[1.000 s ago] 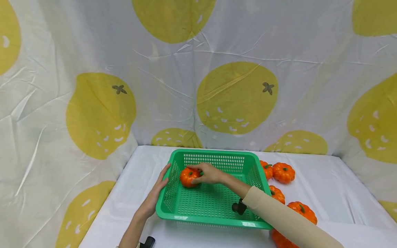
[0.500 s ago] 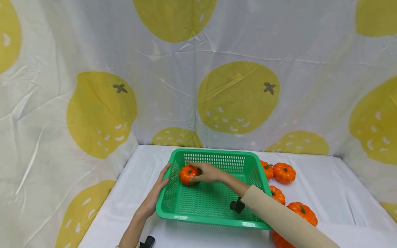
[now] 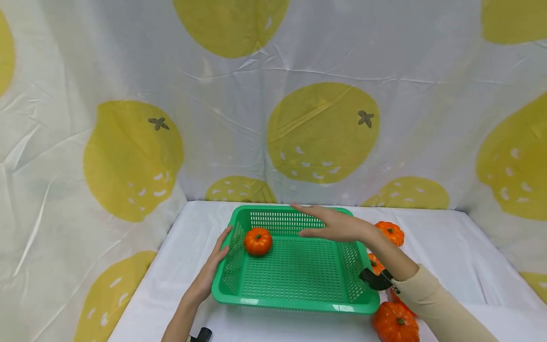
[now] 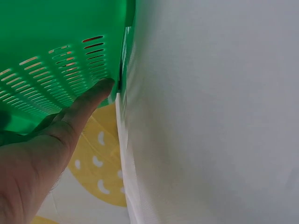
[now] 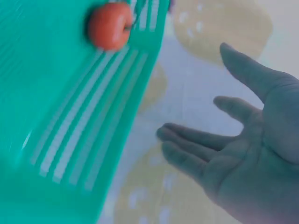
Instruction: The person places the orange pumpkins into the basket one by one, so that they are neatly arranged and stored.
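Observation:
A green plastic basket (image 3: 295,308) with slotted walls stands on the table. One small orange pumpkin (image 3: 258,242) sits inside, near its left wall. My left hand (image 3: 208,271) rests against the basket's left side with fingers extended. In the left wrist view, a straight finger (image 4: 88,100) lies along the slotted outer wall. My right hand (image 3: 337,225) is above the right part of the basket, fingers spread and holding nothing. In the right wrist view, the spread palm (image 5: 247,158) shows beyond the rim, apart from the blurred pumpkin (image 5: 110,25).
Several more orange pumpkins lie right of the basket, including a rear pumpkin (image 3: 391,232) and a front pumpkin (image 3: 395,323). My right forearm partly covers others. A lemon-print curtain (image 3: 222,123) hangs behind the white-covered table (image 3: 440,237).
My right hand has let go of the pumpkin at the basket's left side and moved right and up, fingers spreading. The pumpkin stays in the basket. My left hand keeps its place.

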A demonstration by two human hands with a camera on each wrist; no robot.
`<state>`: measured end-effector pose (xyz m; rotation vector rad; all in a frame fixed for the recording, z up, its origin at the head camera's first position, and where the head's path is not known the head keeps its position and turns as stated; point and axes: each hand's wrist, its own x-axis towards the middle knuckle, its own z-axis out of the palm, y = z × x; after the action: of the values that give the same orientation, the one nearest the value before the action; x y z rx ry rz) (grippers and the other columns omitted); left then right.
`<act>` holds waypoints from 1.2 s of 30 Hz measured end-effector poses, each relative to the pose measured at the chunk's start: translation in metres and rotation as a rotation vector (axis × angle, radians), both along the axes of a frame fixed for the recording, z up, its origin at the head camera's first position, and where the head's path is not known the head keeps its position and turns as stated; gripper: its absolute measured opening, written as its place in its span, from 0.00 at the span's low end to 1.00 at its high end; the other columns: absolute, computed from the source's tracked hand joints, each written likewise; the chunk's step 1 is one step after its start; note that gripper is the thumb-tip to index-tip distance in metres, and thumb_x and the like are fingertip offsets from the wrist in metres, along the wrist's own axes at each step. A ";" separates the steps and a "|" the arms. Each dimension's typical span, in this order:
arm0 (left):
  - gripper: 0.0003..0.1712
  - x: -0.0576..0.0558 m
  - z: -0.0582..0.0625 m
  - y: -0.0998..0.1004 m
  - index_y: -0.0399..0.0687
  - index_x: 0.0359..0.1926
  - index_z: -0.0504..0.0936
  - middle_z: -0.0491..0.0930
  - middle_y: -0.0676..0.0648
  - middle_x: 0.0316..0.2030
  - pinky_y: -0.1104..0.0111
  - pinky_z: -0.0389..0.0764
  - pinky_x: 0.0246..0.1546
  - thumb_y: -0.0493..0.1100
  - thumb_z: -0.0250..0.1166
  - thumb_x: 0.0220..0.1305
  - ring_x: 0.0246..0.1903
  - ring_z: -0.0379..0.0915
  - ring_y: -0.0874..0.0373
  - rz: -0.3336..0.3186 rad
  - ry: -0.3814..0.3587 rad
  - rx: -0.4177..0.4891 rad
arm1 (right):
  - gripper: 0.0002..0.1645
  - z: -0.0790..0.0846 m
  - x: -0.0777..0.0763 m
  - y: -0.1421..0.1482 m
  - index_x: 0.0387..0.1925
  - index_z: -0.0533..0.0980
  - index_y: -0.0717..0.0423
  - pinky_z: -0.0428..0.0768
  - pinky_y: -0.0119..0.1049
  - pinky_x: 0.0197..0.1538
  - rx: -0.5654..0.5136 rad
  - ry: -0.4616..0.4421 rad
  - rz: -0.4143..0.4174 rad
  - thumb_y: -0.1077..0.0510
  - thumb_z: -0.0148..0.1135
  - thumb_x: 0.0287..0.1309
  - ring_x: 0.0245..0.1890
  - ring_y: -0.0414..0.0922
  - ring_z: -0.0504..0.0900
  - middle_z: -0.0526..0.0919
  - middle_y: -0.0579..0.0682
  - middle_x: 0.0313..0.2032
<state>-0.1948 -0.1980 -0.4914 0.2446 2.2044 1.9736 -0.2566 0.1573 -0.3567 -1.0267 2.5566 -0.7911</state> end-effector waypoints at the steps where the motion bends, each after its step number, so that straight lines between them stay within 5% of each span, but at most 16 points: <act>1: 0.32 0.000 0.000 0.000 0.76 0.82 0.42 0.35 0.48 0.84 0.32 0.39 0.74 0.56 0.34 0.83 0.82 0.30 0.39 0.000 0.002 0.000 | 0.46 0.002 0.003 0.011 0.82 0.54 0.42 0.65 0.62 0.74 -0.022 0.012 -0.027 0.40 0.62 0.71 0.78 0.59 0.62 0.62 0.52 0.79; 6: 0.31 -0.001 -0.001 -0.001 0.76 0.82 0.42 0.35 0.49 0.84 0.33 0.39 0.74 0.57 0.34 0.83 0.82 0.30 0.39 -0.007 0.004 0.005 | 0.44 -0.004 0.017 0.066 0.81 0.57 0.35 0.67 0.70 0.68 -0.084 0.092 -0.129 0.41 0.64 0.70 0.77 0.66 0.62 0.65 0.57 0.77; 18: 0.31 0.000 -0.001 -0.001 0.76 0.82 0.42 0.35 0.49 0.84 0.34 0.42 0.75 0.58 0.34 0.84 0.82 0.31 0.39 -0.014 0.004 -0.003 | 0.45 -0.040 0.015 0.166 0.79 0.61 0.48 0.69 0.78 0.57 -0.011 0.226 -0.283 0.48 0.70 0.66 0.70 0.74 0.65 0.66 0.70 0.72; 27: 0.31 0.000 0.000 -0.002 0.76 0.82 0.42 0.34 0.50 0.84 0.35 0.41 0.75 0.57 0.34 0.84 0.82 0.31 0.41 -0.010 -0.007 0.011 | 0.50 -0.086 0.001 0.205 0.77 0.61 0.60 0.70 0.80 0.54 0.030 0.184 -0.339 0.49 0.73 0.61 0.66 0.78 0.64 0.62 0.79 0.70; 36: 0.32 0.000 -0.001 -0.001 0.75 0.83 0.42 0.33 0.49 0.84 0.32 0.37 0.75 0.57 0.34 0.83 0.83 0.29 0.39 -0.013 -0.006 0.018 | 0.48 -0.113 -0.010 0.224 0.77 0.61 0.61 0.70 0.80 0.55 -0.039 0.152 -0.366 0.51 0.73 0.62 0.66 0.75 0.66 0.66 0.74 0.70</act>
<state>-0.1953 -0.1989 -0.4922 0.2542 2.1769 1.9862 -0.2664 0.3816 -0.4695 -0.6570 2.9189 -0.8830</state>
